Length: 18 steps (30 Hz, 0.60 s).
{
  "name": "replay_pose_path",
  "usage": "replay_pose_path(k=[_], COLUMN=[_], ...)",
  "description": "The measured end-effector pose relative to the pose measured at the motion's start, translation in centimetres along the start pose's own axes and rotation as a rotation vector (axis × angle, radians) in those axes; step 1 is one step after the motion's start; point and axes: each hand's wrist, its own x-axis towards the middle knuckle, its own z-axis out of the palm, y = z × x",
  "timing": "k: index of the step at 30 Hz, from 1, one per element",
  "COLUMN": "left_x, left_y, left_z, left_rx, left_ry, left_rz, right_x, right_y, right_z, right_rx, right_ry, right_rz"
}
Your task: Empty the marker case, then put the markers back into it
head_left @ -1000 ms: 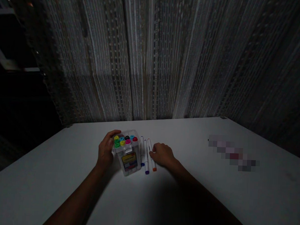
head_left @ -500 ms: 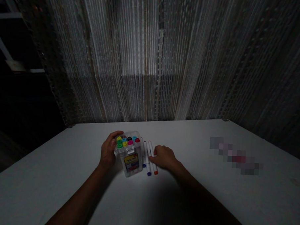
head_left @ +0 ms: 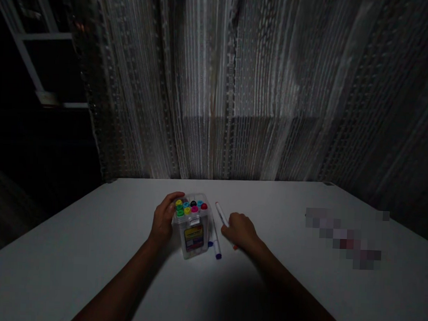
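Left hand [head_left: 162, 222] grips a marker box [head_left: 194, 240]
Right hand [head_left: 241, 229] covers the middle of an orange-ended marker [head_left: 222, 214], its grip impossible to tell; a blue-ended marker [head_left: 210, 244] barely shows.

Box [head_left: 184, 249]: clear, colourless plastic. Caps [head_left: 195, 209] I count inside: two yellow, two green, two light blue, one black, one pink, one red. Label [head_left: 194, 238]: yellow above, dark purplish below. Orange-ended marker [head_left: 221, 214]: white barrel, reddish far tip, orange at the end nearer me. Purple-capped marker [head_left: 216, 246]: white barrel, cap deep blue-violet. One more cap [head_left: 210, 244], partly hidden from me: blue. Table [head_left: 126, 213]: greyish white, darker where my shadow falls. Curtain [head_left: 217, 85]: vertical stripes of silver, grey and beige, some strips dotted pale. Window frame [head_left: 51, 36]: pale grey around near-black panes. Pixelated patch [head_left: 348, 243]: mosaic of grey, dusty pink, dark red.
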Motion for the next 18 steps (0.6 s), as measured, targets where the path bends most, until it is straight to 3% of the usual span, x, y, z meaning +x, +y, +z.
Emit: replay_pose_path(k=[6, 11, 14, 18], left_x=[0.0, 0.1, 0.1, 0.1], left_y=[0.1, 0.0, 0.0, 0.1], left_z=[0.0, -0.1, -0.1, -0.1], left_rx=[-0.008, -0.030, -0.055, -0.068], left_ry=[-0.021, -0.031, -0.047, -0.060], left_rz=[-0.003, 0.009, 0.014, 0.016], right_x=[0.3, 0.4, 0.2, -0.7], right_y=[0.2, 0.2, -0.1, -1.1], right_z=[0.1, -0.7, -2.9, -7.9], right_rx=[0.129, 0.522, 0.760, 0.870], right_ry=[0.094, 0.329, 0.463, 0.404], right_rz=[0.047, -0.007, -0.066, -0.214])
